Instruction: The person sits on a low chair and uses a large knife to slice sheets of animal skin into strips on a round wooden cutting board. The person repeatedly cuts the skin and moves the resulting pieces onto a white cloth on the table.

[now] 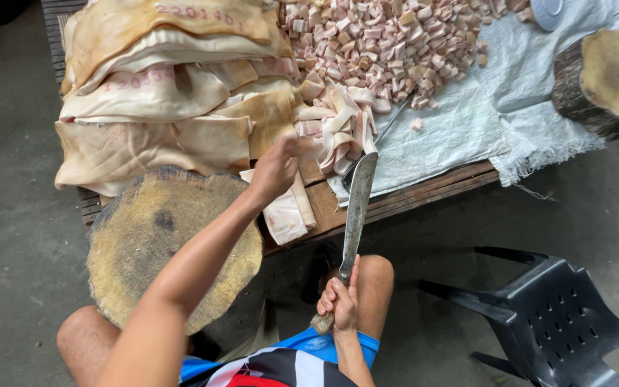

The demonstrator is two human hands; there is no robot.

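At frame centre, a pork strip (302, 154) is pinched by the left hand (275, 170). A cleaver (356, 211) is gripped by the right hand (338, 301), lower centre. The strip looks soft, slippery; best held at its end.

Dull grey metal cleaver blade (357, 208) with a worn wooden grip; rough, scarred wooden chopping block (170, 244); waxy, smooth pork skin slabs (155, 143); coarse woven plastic sack sheet (467, 122); matt black plastic chair (560, 308).
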